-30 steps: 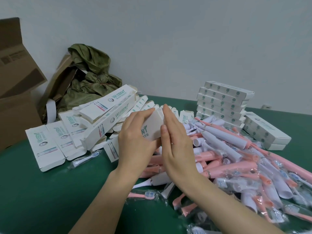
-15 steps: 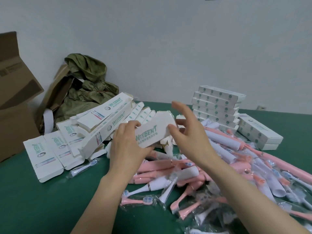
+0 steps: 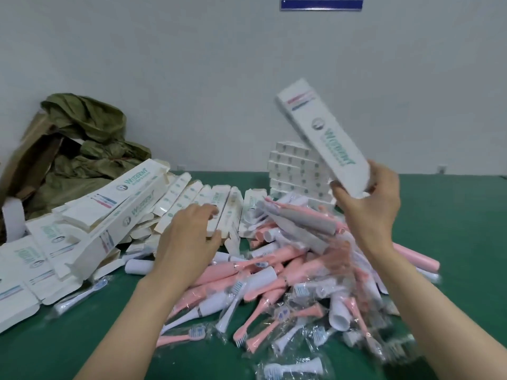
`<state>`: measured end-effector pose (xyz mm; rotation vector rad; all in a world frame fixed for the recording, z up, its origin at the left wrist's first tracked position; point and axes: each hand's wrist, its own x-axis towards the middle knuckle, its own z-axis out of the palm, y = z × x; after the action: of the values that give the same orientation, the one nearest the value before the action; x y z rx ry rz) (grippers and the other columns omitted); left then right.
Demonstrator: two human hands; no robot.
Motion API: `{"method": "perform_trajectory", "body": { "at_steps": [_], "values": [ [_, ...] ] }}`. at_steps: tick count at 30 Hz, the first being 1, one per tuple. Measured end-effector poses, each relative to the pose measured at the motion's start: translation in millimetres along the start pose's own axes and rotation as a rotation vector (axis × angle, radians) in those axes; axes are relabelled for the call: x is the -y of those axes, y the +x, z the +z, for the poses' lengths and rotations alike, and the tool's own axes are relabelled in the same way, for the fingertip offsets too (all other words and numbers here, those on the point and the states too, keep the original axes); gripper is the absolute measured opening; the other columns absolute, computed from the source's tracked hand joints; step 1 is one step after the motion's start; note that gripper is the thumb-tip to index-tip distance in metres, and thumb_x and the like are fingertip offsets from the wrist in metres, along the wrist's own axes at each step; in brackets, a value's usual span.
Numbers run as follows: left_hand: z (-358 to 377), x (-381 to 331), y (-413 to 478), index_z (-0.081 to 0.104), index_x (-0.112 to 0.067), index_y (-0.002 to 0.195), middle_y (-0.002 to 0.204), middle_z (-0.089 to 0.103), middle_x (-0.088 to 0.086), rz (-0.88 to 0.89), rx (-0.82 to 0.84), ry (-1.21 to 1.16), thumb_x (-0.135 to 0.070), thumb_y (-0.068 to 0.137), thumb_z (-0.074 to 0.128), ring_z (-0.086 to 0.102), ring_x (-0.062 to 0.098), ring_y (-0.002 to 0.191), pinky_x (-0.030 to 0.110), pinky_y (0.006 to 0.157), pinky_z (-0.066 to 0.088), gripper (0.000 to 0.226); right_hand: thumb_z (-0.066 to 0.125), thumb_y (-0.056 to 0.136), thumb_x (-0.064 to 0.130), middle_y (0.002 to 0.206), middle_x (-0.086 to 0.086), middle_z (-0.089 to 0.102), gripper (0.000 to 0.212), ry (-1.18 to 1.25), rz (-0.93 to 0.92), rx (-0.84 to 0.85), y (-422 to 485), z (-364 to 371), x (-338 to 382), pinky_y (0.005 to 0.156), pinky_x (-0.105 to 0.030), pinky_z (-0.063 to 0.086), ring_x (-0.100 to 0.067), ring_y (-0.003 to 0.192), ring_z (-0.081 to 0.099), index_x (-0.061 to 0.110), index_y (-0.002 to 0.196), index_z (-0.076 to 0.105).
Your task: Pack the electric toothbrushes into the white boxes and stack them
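White box (image 3: 323,135) aloft in right hand (image 3: 370,204), left hand (image 3: 189,237) grips carton (image 3: 219,196) edge

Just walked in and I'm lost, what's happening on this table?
A person is mid-packing. The right hand holds a white box tilted in the air, in front of the stack of boxes. The left hand grips a loose box beside the pile of pink and white toothbrushes on the green table.

The person shows two bare hands, the left hand (image 3: 189,237) and the right hand (image 3: 367,207). The left arm (image 3: 129,322) and right arm (image 3: 430,305) are bare too, right up to the picture's edge
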<state>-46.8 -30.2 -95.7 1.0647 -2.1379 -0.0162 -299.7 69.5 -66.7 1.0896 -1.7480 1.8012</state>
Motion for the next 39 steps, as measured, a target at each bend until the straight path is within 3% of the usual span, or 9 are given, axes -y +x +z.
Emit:
{"method": "perform_trajectory", "body": {
  "at_steps": [3,6,9,12,17,19,26,34,39],
  "values": [
    [13,11,-5,0.057,-0.023,0.114,0.109,0.058,-0.005,-0.083,0.187,0.028,-0.026,0.089,0.056,0.052,0.012,0.095,0.029,0.078,0.045,0.026,0.075,0.073,0.020,0.109,-0.006,0.047,0.048,-0.014,0.274,-0.189,26,-9,-31,0.072,-0.015,0.031,-0.021,0.098,0.048,0.008,0.115,0.055],
    [18,20,-2,0.056,-0.024,0.091,0.090,0.060,-0.008,-0.088,0.350,0.087,-0.028,0.089,0.051,0.056,0.012,0.083,0.029,0.070,0.046,0.007,0.076,0.074,0.020,0.118,-0.015,0.055,0.048,-0.130,0.425,-0.142,54,-13,-63,0.075,-0.022,0.038,-0.029,0.104,0.054,0.003,0.116,0.058],
    [21,22,0,0.051,-0.027,0.076,0.075,0.056,-0.011,-0.027,0.371,0.094,-0.028,0.091,0.047,0.052,0.008,0.071,0.027,0.060,0.041,0.015,0.077,0.074,0.019,0.122,-0.018,0.053,0.052,-0.243,0.509,-0.063,65,-15,-93,0.088,-0.038,0.049,-0.033,0.104,0.056,0.000,0.118,0.058],
    [25,23,-3,0.045,-0.030,0.069,0.070,0.053,-0.011,0.015,0.339,0.045,-0.026,0.091,0.047,0.048,0.006,0.067,0.024,0.055,0.033,0.023,0.078,0.073,0.021,0.122,-0.020,0.052,0.053,-0.308,0.562,-0.028,70,-15,-118,0.088,-0.040,0.049,-0.034,0.105,0.055,0.000,0.118,0.057],
    [33,32,-2,0.060,-0.028,0.088,0.091,0.056,-0.014,0.039,0.330,0.055,-0.030,0.094,0.043,0.049,0.008,0.085,0.025,0.073,0.041,0.019,0.074,0.075,0.033,0.105,-0.022,0.062,0.046,-0.475,0.482,0.158,72,2,-140,0.085,-0.038,0.038,-0.037,0.104,0.051,0.002,0.108,0.063],
    [35,35,0,0.062,-0.028,0.092,0.095,0.055,-0.014,0.046,0.339,0.064,-0.031,0.095,0.041,0.049,0.008,0.088,0.026,0.077,0.042,0.021,0.073,0.076,0.035,0.109,-0.022,0.061,0.049,-0.538,0.495,0.206,70,6,-145,0.080,-0.036,0.033,-0.037,0.108,0.049,0.003,0.110,0.061],
    [40,36,-3,0.061,-0.027,0.100,0.104,0.053,-0.011,0.040,0.365,0.083,-0.032,0.097,0.037,0.045,0.009,0.094,0.026,0.083,0.039,0.025,0.074,0.075,0.027,0.122,-0.021,0.055,0.056,-0.513,0.578,0.177,69,10,-162,0.091,-0.041,0.042,-0.038,0.117,0.046,-0.001,0.119,0.055],
    [40,32,-2,0.059,-0.028,0.106,0.108,0.051,-0.009,0.027,0.378,0.101,-0.031,0.099,0.033,0.043,0.010,0.099,0.027,0.088,0.038,0.028,0.076,0.075,0.031,0.128,-0.025,0.047,0.073,-0.539,0.550,0.219,71,10,-153,0.097,-0.044,0.036,-0.039,0.121,0.040,-0.003,0.128,0.040],
    [35,26,1,0.059,-0.025,0.110,0.108,0.055,-0.006,-0.019,0.294,-0.022,-0.032,0.095,0.045,0.049,0.014,0.103,0.027,0.084,0.039,0.022,0.075,0.075,0.033,0.125,-0.026,0.045,0.072,-0.677,0.234,0.141,66,-6,-109,0.095,-0.046,0.035,-0.039,0.115,0.038,-0.002,0.128,0.043]
  ]
}}
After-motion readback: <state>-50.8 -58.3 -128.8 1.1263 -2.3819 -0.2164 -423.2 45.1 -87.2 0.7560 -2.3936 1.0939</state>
